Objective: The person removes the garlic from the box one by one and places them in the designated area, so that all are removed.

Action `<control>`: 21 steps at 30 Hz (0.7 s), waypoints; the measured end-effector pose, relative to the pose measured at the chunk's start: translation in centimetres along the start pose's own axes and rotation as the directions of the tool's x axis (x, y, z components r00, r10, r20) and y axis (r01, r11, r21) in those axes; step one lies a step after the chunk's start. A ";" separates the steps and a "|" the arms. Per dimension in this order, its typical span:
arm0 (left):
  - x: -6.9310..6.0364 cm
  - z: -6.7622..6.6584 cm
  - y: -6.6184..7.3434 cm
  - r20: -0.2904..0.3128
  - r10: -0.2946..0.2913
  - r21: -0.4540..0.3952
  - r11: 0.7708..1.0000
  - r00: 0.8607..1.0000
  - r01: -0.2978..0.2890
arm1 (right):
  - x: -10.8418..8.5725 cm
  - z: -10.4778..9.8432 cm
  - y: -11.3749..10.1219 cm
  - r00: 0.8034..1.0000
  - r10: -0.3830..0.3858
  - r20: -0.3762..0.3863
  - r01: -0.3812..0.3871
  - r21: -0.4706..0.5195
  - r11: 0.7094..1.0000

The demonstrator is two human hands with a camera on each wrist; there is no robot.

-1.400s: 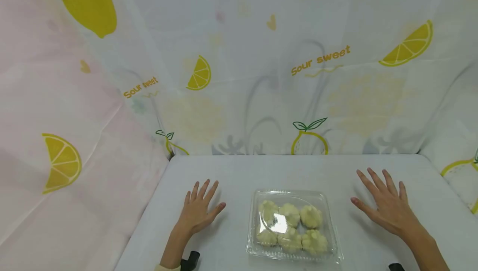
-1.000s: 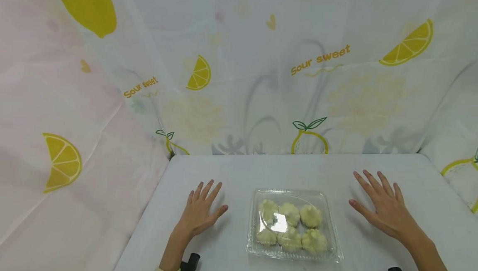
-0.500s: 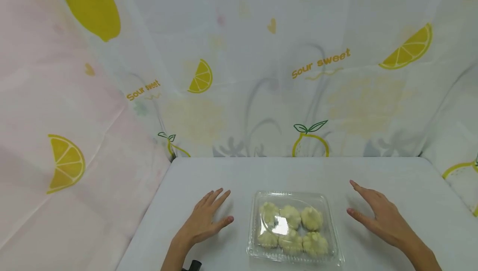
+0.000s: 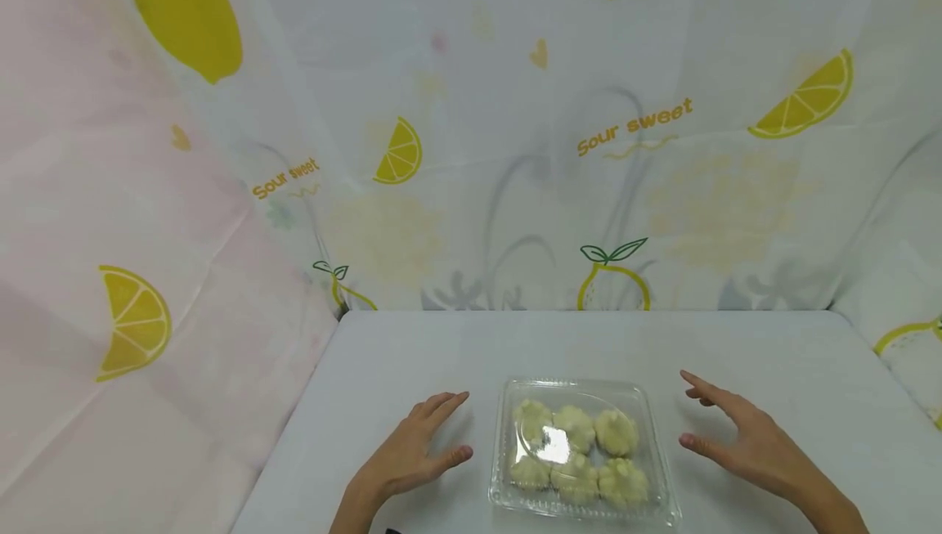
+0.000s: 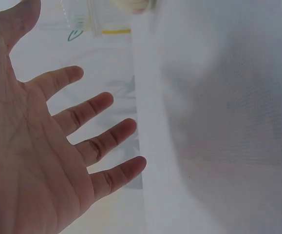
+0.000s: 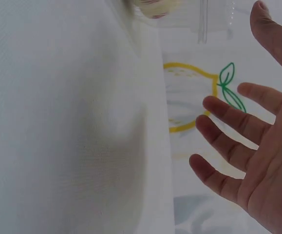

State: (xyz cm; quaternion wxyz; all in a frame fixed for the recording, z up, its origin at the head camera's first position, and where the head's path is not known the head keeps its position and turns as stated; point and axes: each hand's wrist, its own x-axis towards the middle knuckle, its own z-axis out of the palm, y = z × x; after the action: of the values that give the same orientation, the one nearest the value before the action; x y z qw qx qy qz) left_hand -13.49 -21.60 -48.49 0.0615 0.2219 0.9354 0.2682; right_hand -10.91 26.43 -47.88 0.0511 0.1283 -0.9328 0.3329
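A closed clear plastic box point(image 4: 583, 509) with several pale, ridged, bun-like pieces point(image 4: 616, 433) inside stands on the white table. To its left is my left hand point(image 4: 408, 448), fingers extended and thumb apart, touching nothing. My right hand point(image 4: 751, 444) hovers on the box's other side, also not in contact with it. In the left wrist view the left palm point(image 5: 33, 141) faces the camera with fingers spread, a corner of the box point(image 5: 111, 19) at the top. The right wrist view shows the right hand point(image 6: 262, 146) with slightly bent, spread fingers and the box point(image 6: 189, 19) above.
The white table point(image 4: 559, 342) reaches back to a hanging cloth point(image 4: 471, 109) printed with lemons and words. More of this cloth, pinkish, hangs at the left side point(image 4: 66, 190).
Both hands have moved inward toward the box and turned, so that the palms face each other more. The head view has tilted slightly. The box has stayed on the table.
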 end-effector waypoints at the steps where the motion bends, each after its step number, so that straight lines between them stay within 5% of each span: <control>1: 0.0 0.0 0.1 0.007 -0.002 -0.010 1.000 1.000 0.002 | -0.1 0.1 0.0 1.000 -0.014 -0.011 0.014 0.001 1.000; 8: -0.4 0.0 1.0 0.081 0.017 -0.079 0.997 0.997 -0.011 | -0.4 0.9 -0.2 0.994 -0.105 -0.040 0.107 0.047 0.993; 13: -0.4 0.0 1.5 0.104 0.087 -0.124 0.990 0.991 -0.073 | -0.5 1.2 -0.4 0.987 -0.152 -0.044 0.154 0.071 0.985; 21: -0.5 0.3 1.7 0.148 0.174 -0.280 0.952 0.974 -0.128 | -0.6 1.6 -0.7 0.985 -0.172 0.006 0.170 0.110 0.979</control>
State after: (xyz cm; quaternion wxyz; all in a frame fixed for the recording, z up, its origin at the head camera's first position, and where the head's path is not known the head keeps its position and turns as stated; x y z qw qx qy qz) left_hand -12.35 -20.40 -47.81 0.1500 0.3048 0.8620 0.3763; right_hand -10.21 25.04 -48.81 0.0653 0.2132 -0.8991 0.3767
